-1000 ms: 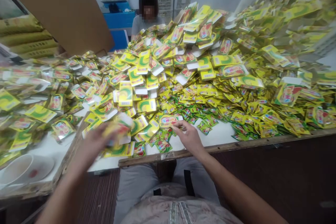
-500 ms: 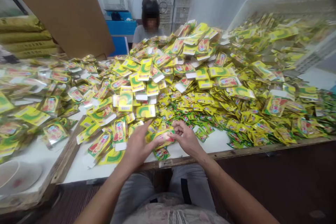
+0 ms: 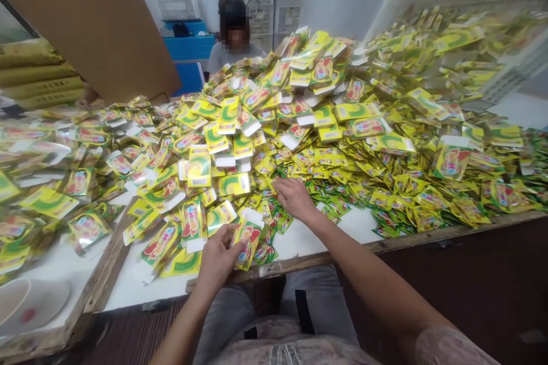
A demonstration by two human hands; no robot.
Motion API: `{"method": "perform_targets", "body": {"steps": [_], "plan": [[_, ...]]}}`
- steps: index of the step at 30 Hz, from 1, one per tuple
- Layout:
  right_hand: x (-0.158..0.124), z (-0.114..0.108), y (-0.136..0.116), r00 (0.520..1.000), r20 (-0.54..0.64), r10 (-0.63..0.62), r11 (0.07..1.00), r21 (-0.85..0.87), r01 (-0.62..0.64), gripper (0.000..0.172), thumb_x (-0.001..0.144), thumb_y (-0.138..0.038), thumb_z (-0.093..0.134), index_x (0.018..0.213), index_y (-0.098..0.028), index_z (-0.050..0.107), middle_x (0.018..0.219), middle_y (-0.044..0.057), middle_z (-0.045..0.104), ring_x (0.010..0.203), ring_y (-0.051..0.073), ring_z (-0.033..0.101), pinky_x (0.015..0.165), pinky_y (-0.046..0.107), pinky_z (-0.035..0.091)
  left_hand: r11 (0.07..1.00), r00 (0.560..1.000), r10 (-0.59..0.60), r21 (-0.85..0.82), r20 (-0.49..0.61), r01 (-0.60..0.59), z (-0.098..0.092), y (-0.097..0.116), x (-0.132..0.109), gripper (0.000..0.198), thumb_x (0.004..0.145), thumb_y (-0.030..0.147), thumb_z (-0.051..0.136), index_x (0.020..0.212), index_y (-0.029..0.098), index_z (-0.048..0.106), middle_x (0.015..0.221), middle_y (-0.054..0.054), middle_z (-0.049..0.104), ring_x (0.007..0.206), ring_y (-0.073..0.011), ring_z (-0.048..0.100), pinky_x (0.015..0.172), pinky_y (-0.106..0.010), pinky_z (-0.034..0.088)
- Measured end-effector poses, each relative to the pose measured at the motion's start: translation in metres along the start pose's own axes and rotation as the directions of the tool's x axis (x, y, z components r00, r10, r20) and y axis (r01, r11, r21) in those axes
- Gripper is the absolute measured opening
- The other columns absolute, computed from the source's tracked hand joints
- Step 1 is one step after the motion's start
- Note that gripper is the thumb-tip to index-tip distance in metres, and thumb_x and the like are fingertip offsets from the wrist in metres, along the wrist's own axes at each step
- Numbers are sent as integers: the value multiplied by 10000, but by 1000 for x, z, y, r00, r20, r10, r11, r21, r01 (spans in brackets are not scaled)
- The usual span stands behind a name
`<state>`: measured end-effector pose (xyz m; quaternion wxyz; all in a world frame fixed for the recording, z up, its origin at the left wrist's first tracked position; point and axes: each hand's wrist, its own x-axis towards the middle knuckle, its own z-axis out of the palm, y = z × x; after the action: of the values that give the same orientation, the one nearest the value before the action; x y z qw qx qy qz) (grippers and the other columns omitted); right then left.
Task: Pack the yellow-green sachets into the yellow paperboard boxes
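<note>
Near the table's front edge, my left hand (image 3: pixel 220 256) is closed on a small yellow-and-green carton (image 3: pixel 249 242) with red fruit printed on it. The carton is tilted, and its white end flap stands open at the top. My right hand (image 3: pixel 295 197) reaches to the foot of a heap of small yellow-and-green sachets (image 3: pixel 325 159). Its fingers are curled down among them, and whatever they pinch is hidden. More cartons (image 3: pixel 192 219) lie loosely just left of and behind my left hand. Several green sachets (image 3: pixel 266 252) lie beside the held carton.
A tall pile of cartons (image 3: pixel 321 71) rises ahead, with a person (image 3: pixel 233 40) behind it. At the right, a white crate (image 3: pixel 385 8) tips over the heap. A wooden strip (image 3: pixel 112 256) divides the table; a white bowl (image 3: pixel 47 302) stands front left.
My right hand has left the carton and moved up to the sachet heap. The left hand has drawn the carton down and turned it more upright, its flap now showing. The view has shifted slightly.
</note>
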<state>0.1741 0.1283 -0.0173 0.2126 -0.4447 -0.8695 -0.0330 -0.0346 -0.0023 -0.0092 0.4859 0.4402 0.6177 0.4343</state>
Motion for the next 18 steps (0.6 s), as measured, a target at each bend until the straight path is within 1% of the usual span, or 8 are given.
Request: {"method": "perform_targets", "body": {"steps": [2,4,6,8,10,13,15,18], "plan": [[-21,-9,2,995,-89,-39,999,-6,39,323,800,-43,438,1048,-150,616,1113,112,624,978,232,527,843,348,392,1000,1000,12,-24,-19,-13,0,1,1,442,604,431,719,918,169,552,724,-24,689,692,-198,630,626,-290,472],[-48,-17,4,991,-94,-100,994,-48,96,287,835,-57,422,1029,-143,616,1140,122,602,999,234,504,877,347,391,1000,999,20,-15,-38,-21,0,2,2,443,601,432,725,914,169,555,724,-23,691,679,-191,629,621,-282,468],[-74,-22,6,991,-3,-137,986,-91,136,253,862,-67,409,977,-141,622,1107,127,606,957,231,507,859,345,400,1000,999,15,-21,-28,-16,3,1,5,449,598,432,731,916,167,558,747,-31,699,680,-187,633,625,-278,471],[-92,-22,6,980,142,-143,983,-99,157,225,868,-66,414,920,-135,622,1011,122,628,884,221,524,813,335,414,999,1000,3,-46,4,-2,9,0,6,458,594,434,737,918,163,561,760,-40,704,685,-190,640,636,-282,479],[-99,-21,7,956,268,-118,985,-88,146,205,859,-57,425,879,-131,615,910,107,635,831,212,537,779,327,419,997,999,-16,-80,33,18,17,0,7,481,574,435,752,920,159,564,739,-39,704,669,-193,641,636,-290,487],[-94,-21,6,927,365,-83,995,-28,100,197,828,-36,434,838,-143,599,814,75,620,801,207,543,756,321,421,993,997,-31,-112,66,38,28,1,4,494,552,435,766,911,157,571,731,-34,699,669,-192,640,630,-285,486],[-90,-21,6,925,368,-93,995,73,70,181,793,-38,461,859,-150,588,832,68,610,829,204,540,762,312,426,991,995,-28,-129,98,41,32,2,2,461,569,435,759,891,160,577,768,-37,699,704,-188,641,632,-271,482],[-92,-18,6,957,287,-54,975,223,-12,240,767,-86,500,992,-140,563,963,99,596,933,221,527,808,332,436,983,984,-64,-157,169,91,32,-1,0,392,625,443,727,859,167,577,793,-35,693,691,-169,633,613,-253,475]]}}
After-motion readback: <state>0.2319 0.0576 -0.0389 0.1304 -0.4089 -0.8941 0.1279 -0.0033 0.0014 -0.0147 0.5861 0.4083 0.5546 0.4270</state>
